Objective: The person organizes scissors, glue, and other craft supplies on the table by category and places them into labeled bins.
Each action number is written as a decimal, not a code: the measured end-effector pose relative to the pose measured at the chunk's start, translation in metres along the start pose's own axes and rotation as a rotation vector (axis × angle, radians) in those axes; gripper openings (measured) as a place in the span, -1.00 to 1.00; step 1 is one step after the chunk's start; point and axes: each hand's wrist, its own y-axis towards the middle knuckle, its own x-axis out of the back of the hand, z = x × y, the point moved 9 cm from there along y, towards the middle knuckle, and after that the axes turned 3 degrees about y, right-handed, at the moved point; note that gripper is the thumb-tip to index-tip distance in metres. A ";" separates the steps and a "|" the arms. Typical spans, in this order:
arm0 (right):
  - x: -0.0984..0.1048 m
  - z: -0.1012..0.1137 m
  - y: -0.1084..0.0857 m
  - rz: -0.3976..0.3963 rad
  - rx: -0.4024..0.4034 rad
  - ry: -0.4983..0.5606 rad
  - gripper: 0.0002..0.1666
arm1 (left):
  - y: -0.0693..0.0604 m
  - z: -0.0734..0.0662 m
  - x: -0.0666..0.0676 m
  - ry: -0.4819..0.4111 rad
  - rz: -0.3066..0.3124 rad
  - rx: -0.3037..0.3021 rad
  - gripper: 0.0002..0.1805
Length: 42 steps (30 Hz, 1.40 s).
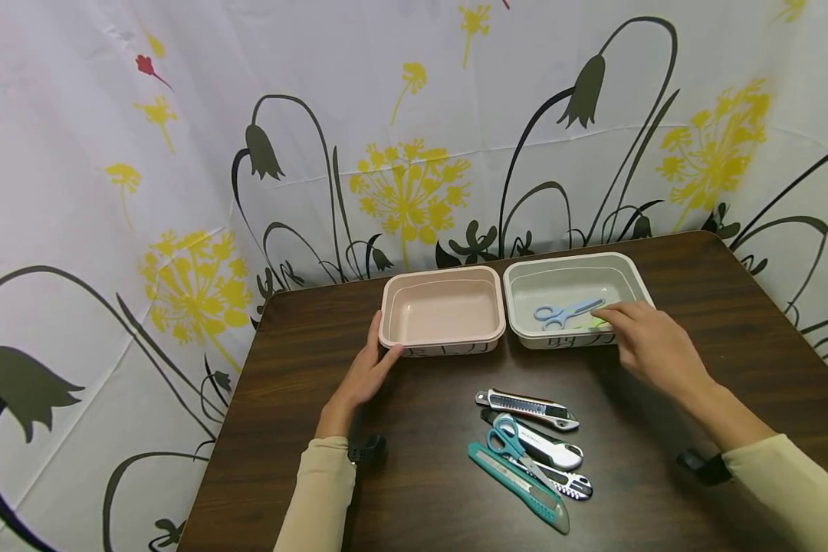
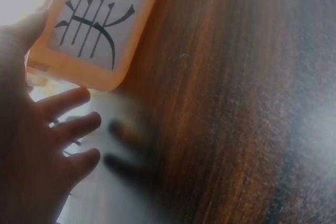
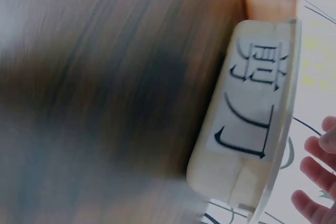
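A pink plastic bin [image 1: 441,343] stands at the back of the table, beside a grey-green bin [image 1: 573,264]. My left hand [image 1: 364,373] rests at the pink bin's front left corner, thumb on its front and fingers along its side. In the left wrist view several fingers spread free of it. Over the grey-green bin's front right rim hovers my right hand [image 1: 652,345], fingertips close to a small yellow-green item [image 1: 596,322], partly hidden. The right wrist view shows nothing between its loosely bent fingers [image 3: 317,174]. Blue scissors [image 1: 566,310] lie in that bin.
Nearer me lie teal scissors [image 1: 505,437] on top of several utility knives, among them a teal cutter [image 1: 517,487] and a silver one [image 1: 527,406]. Both bins bear paper labels with black characters, such as the label [image 3: 249,98]. A patterned curtain [image 1: 414,115] hangs behind the table.
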 end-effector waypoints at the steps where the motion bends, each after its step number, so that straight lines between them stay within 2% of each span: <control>1: 0.003 0.001 -0.002 -0.028 -0.022 0.010 -0.52 | 0.000 0.000 0.000 0.000 -0.001 0.001 -0.11; 6: 0.013 0.008 -0.014 -0.131 -0.098 0.047 -0.60 | 0.000 0.000 0.000 -0.003 -0.003 0.000 -0.11; 10: 0.009 0.021 -0.023 -0.139 -0.091 0.062 -0.58 | -0.001 0.001 0.000 -0.007 -0.007 0.006 -0.12; 15: -0.013 0.044 -0.038 -0.075 -0.079 0.077 -0.55 | 0.000 0.001 0.000 -0.008 -0.007 -0.013 -0.12; 22: -0.057 0.089 -0.064 0.072 -0.064 0.102 -0.57 | 0.001 0.003 -0.001 0.000 -0.008 -0.009 -0.12; 28: -0.076 0.122 -0.077 0.130 -0.018 0.081 -0.60 | 0.001 0.005 -0.003 0.003 -0.005 -0.006 -0.12; 36: -0.089 0.141 -0.080 0.202 0.000 0.020 -0.45 | 0.001 0.005 -0.004 -0.002 -0.003 0.003 -0.12; 42: -0.090 0.144 -0.078 0.229 0.009 -0.005 -0.52 | 0.001 0.004 -0.004 -0.004 -0.004 -0.017 -0.13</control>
